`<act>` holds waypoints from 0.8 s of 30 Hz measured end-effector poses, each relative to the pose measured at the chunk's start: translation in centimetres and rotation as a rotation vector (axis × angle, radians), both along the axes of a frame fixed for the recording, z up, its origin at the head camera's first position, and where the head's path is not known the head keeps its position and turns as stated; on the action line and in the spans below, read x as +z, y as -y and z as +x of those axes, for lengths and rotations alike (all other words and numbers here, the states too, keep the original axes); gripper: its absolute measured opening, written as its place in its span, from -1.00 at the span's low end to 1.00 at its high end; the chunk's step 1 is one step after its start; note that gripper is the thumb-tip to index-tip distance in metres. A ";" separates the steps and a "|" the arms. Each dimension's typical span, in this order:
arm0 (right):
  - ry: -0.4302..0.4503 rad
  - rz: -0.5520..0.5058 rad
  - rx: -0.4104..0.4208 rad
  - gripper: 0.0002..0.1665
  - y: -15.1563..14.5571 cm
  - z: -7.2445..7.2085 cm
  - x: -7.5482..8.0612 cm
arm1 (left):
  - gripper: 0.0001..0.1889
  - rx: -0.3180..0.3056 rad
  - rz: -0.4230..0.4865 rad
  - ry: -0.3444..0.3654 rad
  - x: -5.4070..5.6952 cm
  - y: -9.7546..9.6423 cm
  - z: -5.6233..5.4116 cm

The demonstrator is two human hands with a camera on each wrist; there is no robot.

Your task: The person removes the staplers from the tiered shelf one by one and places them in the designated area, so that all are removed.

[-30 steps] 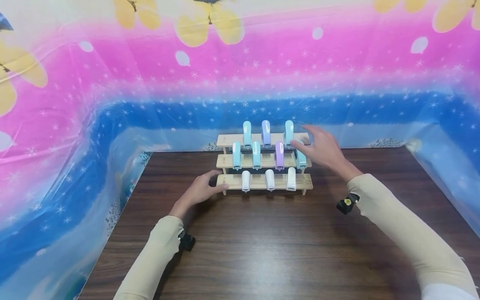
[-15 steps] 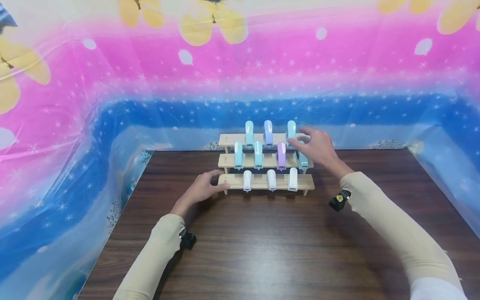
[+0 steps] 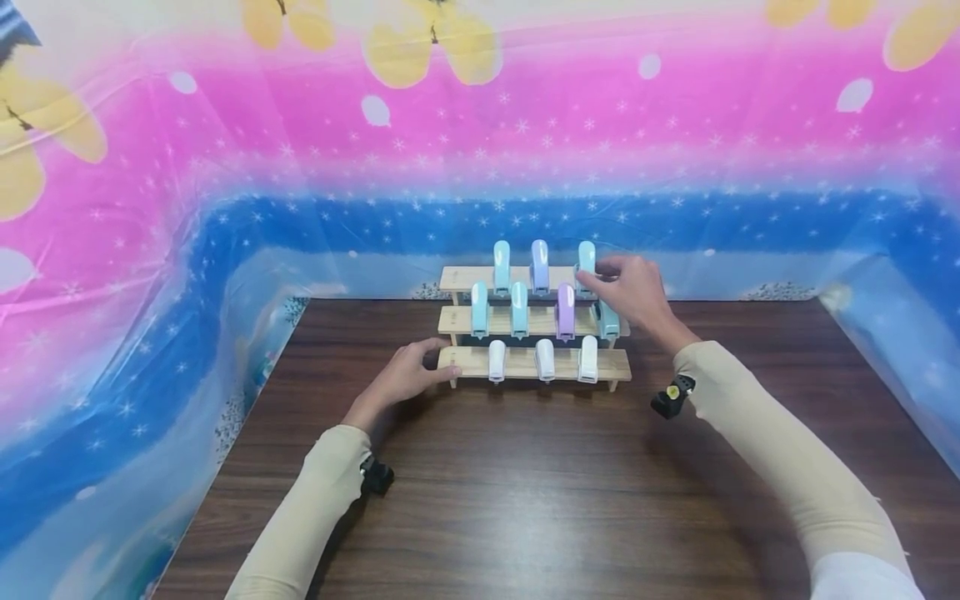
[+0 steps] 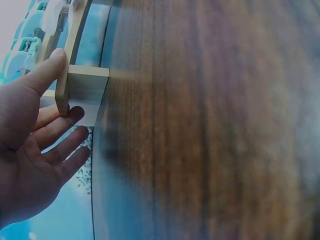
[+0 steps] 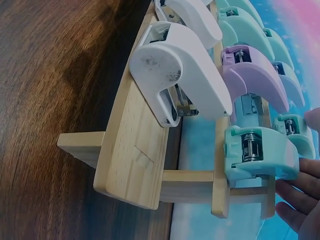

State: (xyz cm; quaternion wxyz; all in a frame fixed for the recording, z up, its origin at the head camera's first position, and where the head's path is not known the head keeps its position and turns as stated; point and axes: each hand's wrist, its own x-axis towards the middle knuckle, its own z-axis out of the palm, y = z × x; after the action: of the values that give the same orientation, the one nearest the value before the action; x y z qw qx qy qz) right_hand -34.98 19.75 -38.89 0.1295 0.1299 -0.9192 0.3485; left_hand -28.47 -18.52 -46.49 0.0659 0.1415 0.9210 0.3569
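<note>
A three-tier wooden stand (image 3: 461, 358) holds small staplers. At its left end my left hand (image 3: 406, 374) grips the lowest shelf, thumb on top and index finger underneath; the other fingers (image 4: 71, 145) spread below the plank. My right hand (image 3: 637, 290) is at the right end of the top tier, its thumb and fingers about a turquoise stapler (image 3: 587, 255). In the right wrist view that turquoise stapler (image 5: 296, 135) lies between thumb and fingers, its far end partly hidden. A periwinkle stapler (image 3: 539, 265) and another turquoise stapler (image 3: 502, 265) share that tier.
The middle tier bears turquoise staplers (image 3: 479, 308) and a purple stapler (image 3: 566, 310). White staplers (image 3: 545, 360) stand on the lowest tier. Beneath is a dark wooden table (image 3: 510, 483); a patterned cloth (image 3: 450, 167) hangs along its back and sides.
My right hand has moved left onto the top-right turquoise stapler, and its thumb and fingers have drawn closer together. My left hand keeps its grip on the stand; the view has shifted slightly.
</note>
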 end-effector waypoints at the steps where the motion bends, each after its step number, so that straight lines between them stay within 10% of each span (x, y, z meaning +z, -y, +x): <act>1: 0.004 0.001 -0.002 -0.28 0.0 0.0 0.0 | -0.33 -0.003 -0.001 -0.001 0.0 0.0 0.0; 24: 0.033 -0.076 -0.053 -0.34 0.6 -0.2 -0.2 | -0.32 -0.004 -0.006 0.004 -0.3 0.0 -0.4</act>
State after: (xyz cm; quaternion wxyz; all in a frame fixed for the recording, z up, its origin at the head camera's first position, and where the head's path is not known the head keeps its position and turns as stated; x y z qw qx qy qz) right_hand -35.22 19.15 -39.13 0.1284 0.0945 -0.9105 0.3816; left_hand -28.84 -18.56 -46.77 0.0690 0.1422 0.9216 0.3545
